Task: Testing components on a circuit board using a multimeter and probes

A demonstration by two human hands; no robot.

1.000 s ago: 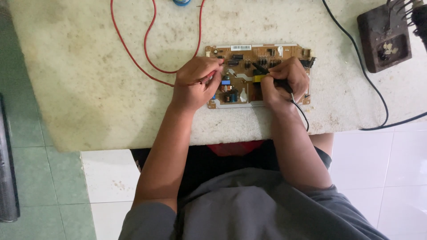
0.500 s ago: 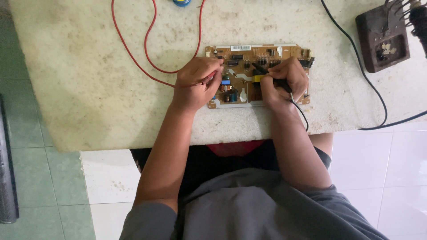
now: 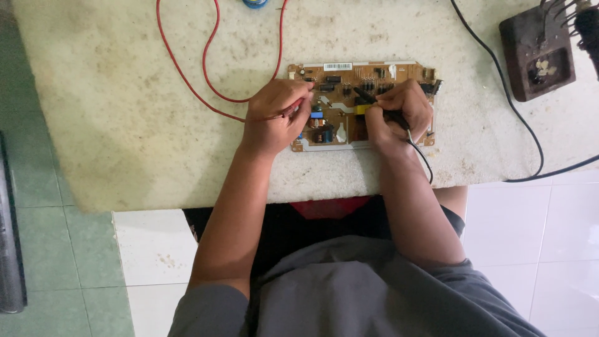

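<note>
Both hands are down on the circuit board (image 3: 340, 128), a tan, crowded rectangle lying flat near the front edge of the stone table (image 3: 125, 112), a little right of the middle. The left hand (image 3: 274, 115) is curled shut over the board's left end, pinching a red probe (image 3: 292, 111) between thumb and fingers, with the tip angled in toward the components. Its red lead (image 3: 187, 75) runs off from the hand, loops wide across the table's left half and climbs toward the far edge. The right hand (image 3: 399, 112) sits on the board's right half, fingers closed in a pen grip around a black probe (image 3: 368, 100), tip pointing up and left into the middle of the board. A thin black lead (image 3: 423, 159) trails from under that hand, drops past the board's lower right corner and over the table's front edge. Up in the far right corner of the table rests a dark brown stand (image 3: 536, 56), with a thicker black cable (image 3: 493, 68) sweeping past its left side and curving off the right edge.
</note>
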